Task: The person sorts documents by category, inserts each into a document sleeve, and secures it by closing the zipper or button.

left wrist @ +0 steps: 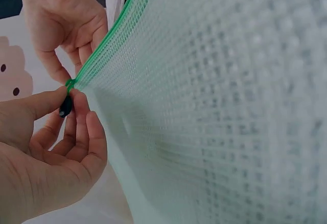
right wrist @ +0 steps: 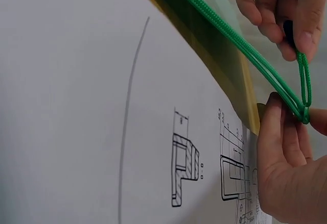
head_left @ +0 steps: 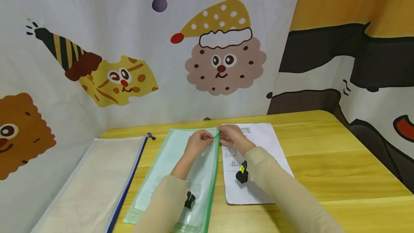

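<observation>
A green-edged mesh zip pouch (head_left: 176,161) with printed paper inside lies on the table. My left hand (head_left: 196,143) is over its far right corner and pinches the zipper pull (left wrist: 65,105), a green cord loop with a dark end. At that same corner my right hand (head_left: 233,136) grips the pouch's edge, thumb and fingers on either side of the zipper's end. The right wrist view shows the green cord (right wrist: 305,81) drawn out between both hands, and the green zipper (right wrist: 230,32) looks closed along its visible length.
Printed sheets with technical drawings (head_left: 234,191) lie right of the pouch, under my right forearm. To the left is another mesh pouch (head_left: 97,175) with a blue zipper and a blue pull (head_left: 150,136). A cartoon-printed curtain (head_left: 136,17) hangs behind the wooden table (head_left: 323,146).
</observation>
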